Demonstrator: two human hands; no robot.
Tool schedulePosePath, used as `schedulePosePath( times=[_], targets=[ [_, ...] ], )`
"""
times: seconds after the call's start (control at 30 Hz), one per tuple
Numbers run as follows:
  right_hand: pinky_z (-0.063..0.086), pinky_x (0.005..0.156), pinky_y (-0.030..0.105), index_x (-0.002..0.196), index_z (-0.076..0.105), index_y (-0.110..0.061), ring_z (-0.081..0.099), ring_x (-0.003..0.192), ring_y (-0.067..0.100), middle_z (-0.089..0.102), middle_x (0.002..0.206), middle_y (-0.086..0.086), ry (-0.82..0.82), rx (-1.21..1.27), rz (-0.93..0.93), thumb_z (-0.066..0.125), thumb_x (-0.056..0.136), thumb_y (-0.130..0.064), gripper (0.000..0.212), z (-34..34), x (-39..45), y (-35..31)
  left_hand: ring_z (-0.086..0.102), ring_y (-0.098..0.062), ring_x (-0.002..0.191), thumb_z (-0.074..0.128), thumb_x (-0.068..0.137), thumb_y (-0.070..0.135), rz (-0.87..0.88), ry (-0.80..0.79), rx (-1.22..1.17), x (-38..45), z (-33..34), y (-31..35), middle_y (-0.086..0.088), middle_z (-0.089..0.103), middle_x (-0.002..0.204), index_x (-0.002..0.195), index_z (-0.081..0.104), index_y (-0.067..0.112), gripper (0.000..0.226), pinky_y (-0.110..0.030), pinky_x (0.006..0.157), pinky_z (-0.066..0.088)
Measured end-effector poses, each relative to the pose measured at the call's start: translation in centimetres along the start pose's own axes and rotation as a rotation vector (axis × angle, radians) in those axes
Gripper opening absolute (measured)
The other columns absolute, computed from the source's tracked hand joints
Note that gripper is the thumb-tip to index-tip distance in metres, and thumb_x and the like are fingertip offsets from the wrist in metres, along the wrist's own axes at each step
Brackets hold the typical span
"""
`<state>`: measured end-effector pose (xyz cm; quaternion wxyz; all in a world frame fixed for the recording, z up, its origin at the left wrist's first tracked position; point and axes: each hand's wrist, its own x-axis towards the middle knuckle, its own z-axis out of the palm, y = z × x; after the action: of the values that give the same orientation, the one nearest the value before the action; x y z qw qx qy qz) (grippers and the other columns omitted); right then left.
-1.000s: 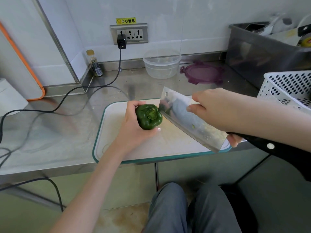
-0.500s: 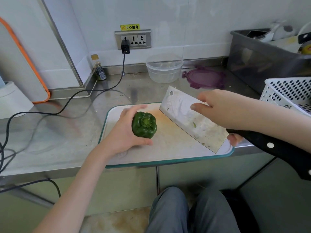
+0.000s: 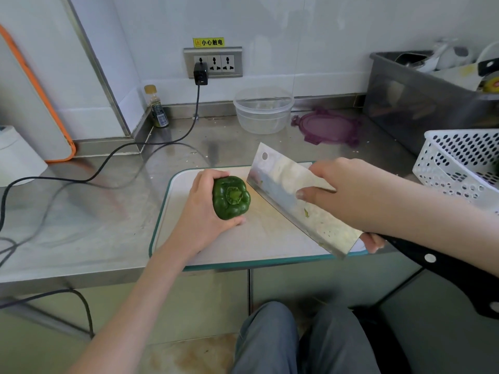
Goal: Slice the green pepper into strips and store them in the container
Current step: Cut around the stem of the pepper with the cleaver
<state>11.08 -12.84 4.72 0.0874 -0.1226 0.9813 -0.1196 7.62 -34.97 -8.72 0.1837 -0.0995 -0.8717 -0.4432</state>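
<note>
Two grips busy over steel counter (image 3: 81, 217): left hand (image 3: 201, 214) holds pepper (image 3: 231, 197), right hand (image 3: 348, 195) cleaver (image 3: 294, 198)

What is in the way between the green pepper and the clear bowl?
Nothing visible. The green pepper sits on the cutting board in the left hand; only bare steel counter lies before the clear bowl. The cleaver is off to the right.

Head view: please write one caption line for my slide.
Left hand holds a whole green pepper; right hand holds a cleaver.
</note>
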Motion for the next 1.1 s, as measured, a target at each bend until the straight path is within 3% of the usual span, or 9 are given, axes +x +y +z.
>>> schedulePosePath(
  times=[0.07,0.23,0.37,0.53,0.77,0.87,0.97,1.07,1.1],
  targets=[
    [0.032,0.026,0.017,0.072,0.036,-0.017,0.046,0.020,0.017,0.048,0.065,0.007,0.002,-0.040,-0.003,0.041,0.096,-0.041,0.035,0.3,0.0,-0.2,0.044,-0.006,0.108,0.092,0.048,0.013,-0.004,0.001,-0.004,0.0,0.1,-0.1,0.005,0.047,0.117,0.113,0.042,0.026,0.083,-0.003,0.091,0.031],
    [0.037,0.029,0.024,0.070,0.034,-0.016,0.045,0.020,0.016,0.046,0.071,0.005,0.006,-0.096,-0.007,0.039,0.097,-0.042,0.037,0.8,0.2,-0.5,0.043,-0.007,0.108,0.093,0.046,0.015,0.006,0.008,-0.001,0.2,0.2,-0.4,0.005,0.047,0.116,0.111,0.041,0.027,0.084,-0.004,0.091,0.031],
    [0.033,0.027,0.022,0.069,0.032,-0.016,0.041,0.018,0.012,0.046,0.070,0.004,0.007,-0.120,-0.007,0.038,0.098,-0.041,0.038,0.9,0.3,-0.6,0.043,-0.007,0.107,0.092,0.047,0.015,0.011,0.003,-0.010,0.2,0.2,-0.5,0.007,0.046,0.114,0.111,0.040,0.026,0.083,-0.006,0.091,0.032],
    [0.037,0.035,0.023,0.068,0.030,-0.019,0.057,0.040,0.019,0.043,0.069,0.003,-0.011,-0.107,-0.010,0.035,0.100,-0.037,0.037,1.4,0.6,-1.3,0.045,-0.011,0.104,0.091,0.048,0.010,0.005,0.009,-0.034,0.3,0.4,-0.6,0.005,0.046,0.110,0.109,0.042,0.022,0.079,-0.008,0.088,0.034],
    [0.026,0.024,0.015,0.067,0.029,-0.019,0.037,0.015,0.012,0.042,0.069,0.005,-0.021,-0.024,-0.010,0.036,0.100,-0.033,0.037,1.7,0.8,-2.0,0.049,-0.017,0.103,0.091,0.049,0.008,-0.053,-0.015,-0.090,0.6,0.2,-0.5,0.002,0.048,0.109,0.104,0.044,0.026,0.074,-0.019,0.084,0.040],
    [0.030,0.026,0.018,0.067,0.027,-0.019,0.040,0.029,0.014,0.042,0.070,0.003,-0.021,-0.059,-0.019,0.038,0.100,-0.031,0.037,1.8,0.6,-2.3,0.050,-0.018,0.102,0.090,0.049,0.008,-0.079,-0.009,-0.125,0.6,0.3,-0.2,0.003,0.050,0.107,0.098,0.043,0.034,0.073,-0.024,0.083,0.043],
    [0.029,0.026,0.013,0.067,0.026,-0.018,0.035,0.041,0.008,0.036,0.067,-0.002,-0.007,-0.087,-0.040,0.041,0.100,-0.028,0.037,1.8,0.9,-2.9,0.051,-0.017,0.100,0.089,0.050,0.008,-0.124,0.016,-0.134,0.7,0.3,-0.2,0.001,0.051,0.106,0.101,0.045,0.024,0.070,-0.026,0.081,0.045],
    [0.024,0.023,0.015,0.067,0.026,-0.018,0.045,0.028,0.010,0.036,0.068,-0.001,-0.007,-0.069,-0.040,0.038,0.100,-0.032,0.038,2.0,0.8,-2.7,0.051,-0.017,0.099,0.089,0.049,0.009,-0.111,0.027,-0.118,0.7,0.4,0.0,0.004,0.051,0.103,0.101,0.045,0.021,0.069,-0.026,0.081,0.044],
    [0.025,0.022,0.015,0.066,0.027,-0.017,0.047,0.027,0.000,0.038,0.069,-0.001,-0.015,-0.043,-0.039,0.038,0.100,-0.031,0.038,1.9,0.8,-2.7,0.050,-0.017,0.099,0.089,0.049,0.008,-0.102,0.018,-0.104,0.7,0.4,0.0,0.006,0.050,0.102,0.101,0.045,0.021,0.069,-0.025,0.081,0.044]
  ],
)
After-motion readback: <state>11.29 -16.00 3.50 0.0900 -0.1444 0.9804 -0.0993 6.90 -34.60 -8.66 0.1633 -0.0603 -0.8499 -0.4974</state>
